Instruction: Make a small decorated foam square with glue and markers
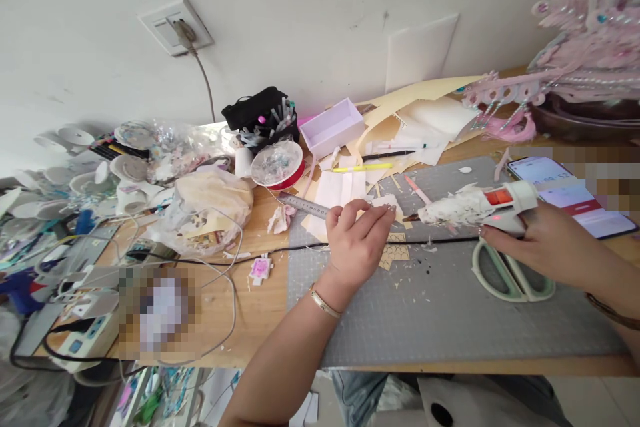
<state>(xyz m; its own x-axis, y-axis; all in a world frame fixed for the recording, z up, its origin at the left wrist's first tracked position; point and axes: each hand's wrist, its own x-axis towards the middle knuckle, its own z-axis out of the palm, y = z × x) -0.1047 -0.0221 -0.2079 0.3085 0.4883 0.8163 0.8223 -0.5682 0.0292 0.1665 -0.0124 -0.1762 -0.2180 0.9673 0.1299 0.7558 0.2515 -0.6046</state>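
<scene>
My right hand (543, 243) grips a white glue gun (477, 205) caked with dried glue, its dark nozzle pointing left. My left hand (357, 237) lies on the grey cutting mat (440, 307), fingers curled around a small cream paper piece (384, 201) held just left of the nozzle. A cut cream lattice piece (395, 250) lies on the mat under that hand. The gun's black cord (440, 240) runs across the mat.
Pale green scissors (510, 277) lie under my right wrist. A steel ruler (304, 204), yellow pen (363, 167), phone (575, 193), red tape roll (277, 165), white box (333, 127), pen holder (265, 117) and pink ornament (575, 53) crowd the wooden desk (260, 300). Cups and cables fill the left.
</scene>
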